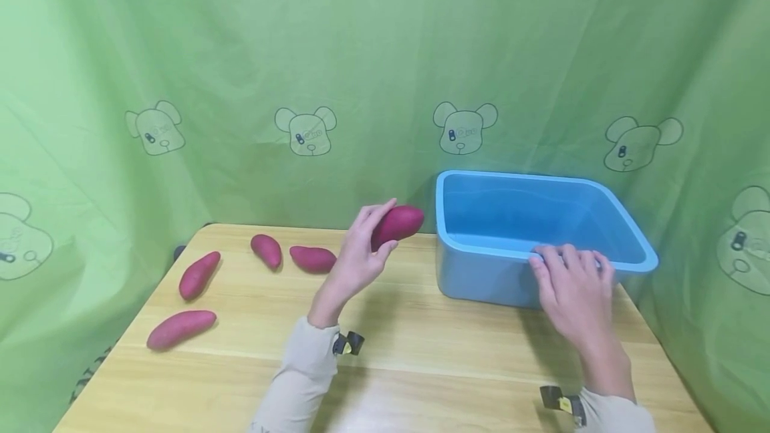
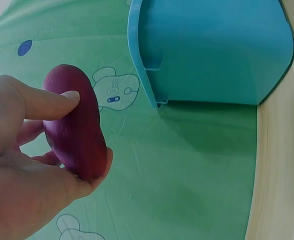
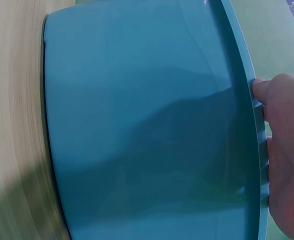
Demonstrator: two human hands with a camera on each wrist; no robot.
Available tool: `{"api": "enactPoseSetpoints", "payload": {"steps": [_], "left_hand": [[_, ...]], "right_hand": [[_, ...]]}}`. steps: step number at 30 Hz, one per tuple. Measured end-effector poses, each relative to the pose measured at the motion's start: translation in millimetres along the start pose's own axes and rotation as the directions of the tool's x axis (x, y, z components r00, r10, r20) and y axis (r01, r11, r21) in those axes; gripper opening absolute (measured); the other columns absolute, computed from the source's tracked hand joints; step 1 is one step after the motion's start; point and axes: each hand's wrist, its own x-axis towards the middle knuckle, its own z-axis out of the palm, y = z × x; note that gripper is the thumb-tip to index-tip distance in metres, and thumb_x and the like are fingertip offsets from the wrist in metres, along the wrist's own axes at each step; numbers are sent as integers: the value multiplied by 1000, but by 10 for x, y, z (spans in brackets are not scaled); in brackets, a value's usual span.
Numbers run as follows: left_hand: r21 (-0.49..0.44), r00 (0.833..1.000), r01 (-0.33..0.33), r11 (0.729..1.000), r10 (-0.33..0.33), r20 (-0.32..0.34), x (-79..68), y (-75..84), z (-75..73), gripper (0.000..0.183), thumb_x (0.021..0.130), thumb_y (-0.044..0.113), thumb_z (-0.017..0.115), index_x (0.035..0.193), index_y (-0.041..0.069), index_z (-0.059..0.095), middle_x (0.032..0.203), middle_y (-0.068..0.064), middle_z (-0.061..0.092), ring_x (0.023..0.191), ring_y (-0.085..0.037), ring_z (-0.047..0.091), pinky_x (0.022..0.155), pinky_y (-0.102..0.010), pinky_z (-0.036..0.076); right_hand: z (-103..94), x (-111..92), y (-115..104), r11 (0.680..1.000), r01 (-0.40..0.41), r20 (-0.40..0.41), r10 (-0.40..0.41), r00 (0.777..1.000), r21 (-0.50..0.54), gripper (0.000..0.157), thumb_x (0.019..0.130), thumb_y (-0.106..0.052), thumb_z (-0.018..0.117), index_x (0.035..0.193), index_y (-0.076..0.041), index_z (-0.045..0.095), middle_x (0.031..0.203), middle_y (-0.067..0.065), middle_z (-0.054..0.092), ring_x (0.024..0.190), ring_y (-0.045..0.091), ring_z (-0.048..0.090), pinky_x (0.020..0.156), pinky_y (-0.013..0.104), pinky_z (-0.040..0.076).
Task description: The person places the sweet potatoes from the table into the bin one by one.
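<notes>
My left hand [image 1: 359, 256] holds a purple-red sweet potato [image 1: 400, 224] above the table, left of a blue plastic tub [image 1: 490, 279]. In the left wrist view the thumb lies along one side of this sweet potato [image 2: 76, 130], with fingers behind it. My right hand [image 1: 574, 289] grips the tub's near rim, fingers bent over the edge. From the right wrist, the thumb [image 3: 261, 90] shows at the rim, and the tub's outer wall [image 3: 142, 130] fills most of the view. Inside the tub, the visible part of the floor is bare.
Several more sweet potatoes lie on the left of the wooden table [image 1: 409, 379]: one at the front [image 1: 180, 329], another behind it [image 1: 199, 276], and two toward the back edge [image 1: 267, 250]. A green curtain [image 1: 373, 52] with printed bear heads hangs behind and at both sides.
</notes>
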Motion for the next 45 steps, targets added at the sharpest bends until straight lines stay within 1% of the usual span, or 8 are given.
{"api": "enactPoseSetpoints", "payload": {"steps": [9,14,23,29,36,45], "left_hand": [[-19,998,-60,998,59,-18,82,59,110,63,90,1,76,148,9,52,137,-13,58,123,-28,59,105,-43,49],[-34,998,-68,997,67,-16,129,114,180,61,90,6,78,146,9,55,135,-12,60,119,-27,60,102,-42,51],[-62,998,-62,996,60,-24,208,197,309,56,90,11,80,141,10,59,131,-10,65,115,-24,63,97,-37,54],[-43,999,-50,998,50,-16,231,245,384,55,91,11,78,143,10,58,130,-10,62,117,-25,61,100,-36,52],[-42,998,-59,997,59,5,310,308,463,56,93,10,77,145,11,56,132,-9,60,117,-21,60,100,-29,51],[-10,998,-51,999,52,47,397,376,548,61,91,-2,74,147,10,55,136,-12,56,124,-25,58,106,-29,47]], "right_hand": [[8,-9,12,1000,-4,4,4,1000,2,35,109,-31,44,126,-6,63,118,23,60,116,48,45,108,74,17],[13,-13,13,1000,1,-3,-1,1000,4,34,109,-31,44,125,-6,63,117,23,60,116,48,46,107,74,18],[17,-4,9,1000,5,-2,-5,1000,1,34,109,-31,45,125,-6,63,117,23,59,115,48,46,107,73,18],[19,1,24,1000,4,-4,-4,1000,2,35,109,-31,44,125,-6,63,117,23,60,115,48,46,107,73,18],[16,3,26,1000,-2,2,2,1000,6,35,109,-32,44,125,-7,63,117,22,60,116,48,46,107,73,17],[9,7,18,1000,-5,12,5,1000,2,36,110,-32,43,125,-6,63,118,22,59,117,48,45,107,73,17]]}}
